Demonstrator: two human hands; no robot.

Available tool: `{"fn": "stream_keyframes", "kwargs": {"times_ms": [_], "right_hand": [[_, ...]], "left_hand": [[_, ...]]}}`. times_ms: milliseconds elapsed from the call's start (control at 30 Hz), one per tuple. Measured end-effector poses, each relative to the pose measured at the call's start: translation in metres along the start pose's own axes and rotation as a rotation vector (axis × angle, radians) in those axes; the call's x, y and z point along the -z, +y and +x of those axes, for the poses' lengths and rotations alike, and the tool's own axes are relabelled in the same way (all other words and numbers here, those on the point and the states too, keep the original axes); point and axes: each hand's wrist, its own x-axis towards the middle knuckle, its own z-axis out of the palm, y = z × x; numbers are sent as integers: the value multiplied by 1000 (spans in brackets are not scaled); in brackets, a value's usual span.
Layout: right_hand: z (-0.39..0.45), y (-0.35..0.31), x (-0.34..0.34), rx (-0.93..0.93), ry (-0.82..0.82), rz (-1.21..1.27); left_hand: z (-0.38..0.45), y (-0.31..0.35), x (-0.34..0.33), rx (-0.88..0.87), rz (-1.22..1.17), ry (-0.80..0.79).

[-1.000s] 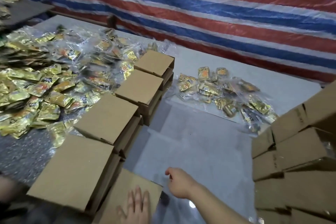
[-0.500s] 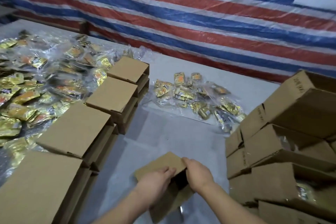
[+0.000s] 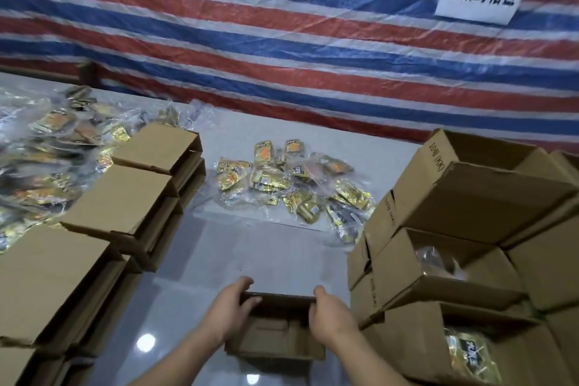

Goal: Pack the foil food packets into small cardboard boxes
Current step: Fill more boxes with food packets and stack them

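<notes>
While the open cardboard box sits low, left hand and right hand each grip its far corners, fingers curled.

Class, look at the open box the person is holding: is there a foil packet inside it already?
No. The open box held between the left hand and right hand shows only bare cardboard inside.

Left pile of foil packets cut by left edge and smeared under clear film, print unreadable. Filled boxes clipped at right and bottom edges; contents mostly hidden by flaps. Fingertips of left hand and right hand hidden inside open box; box floor dim, possibly bare.
</notes>
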Motion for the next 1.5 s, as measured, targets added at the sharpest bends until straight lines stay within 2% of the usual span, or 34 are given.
{"fn": "stream_keyframes", "kwargs": {"times_ms": [333, 400, 500, 567, 633, 733, 833, 967, 1067, 1133, 1200, 1267, 1400, 1500], "right_hand": [[15, -4, -5, -23, 123, 93], [16, -6, -4, -39, 134, 96], [18, -9, 2, -68, 125, 116], [19, -10, 6, -123, 124, 163], [23, -10, 12, -189, 160, 209], [36, -9, 17, -257, 293, 309], [50, -5, 17, -283, 424, 354], [70, 5, 9, -290, 670, 310], [82, 13, 11, -288, 744, 247], [86, 19, 18, -269, 742, 248], [91, 16, 25, -276, 565, 253], [97, 16, 23, -318, 566, 340], [102, -2, 24, -352, 503, 355], [107, -11, 23, -380, 488, 372]], "left_hand": [[24, -5, -2, 28, 99, -22], [30, 1, 2, -10, 128, -13], [69, 35, 8, -141, 170, 82], [109, 69, 1, -300, 308, 62], [153, 105, -15, -470, 526, -67], [213, 148, -49, -671, 904, -189], [259, 176, -89, -867, 1176, -210], [305, 193, -133, -951, 1358, -250], [329, 197, -150, -918, 1381, -314], [337, 200, -151, -929, 1371, -316], [336, 194, -148, -933, 1379, -303], [330, 180, -145, -935, 1384, -280], [311, 139, -133, -964, 1353, -302], [294, 104, -117, -849, 1235, -359]]}}
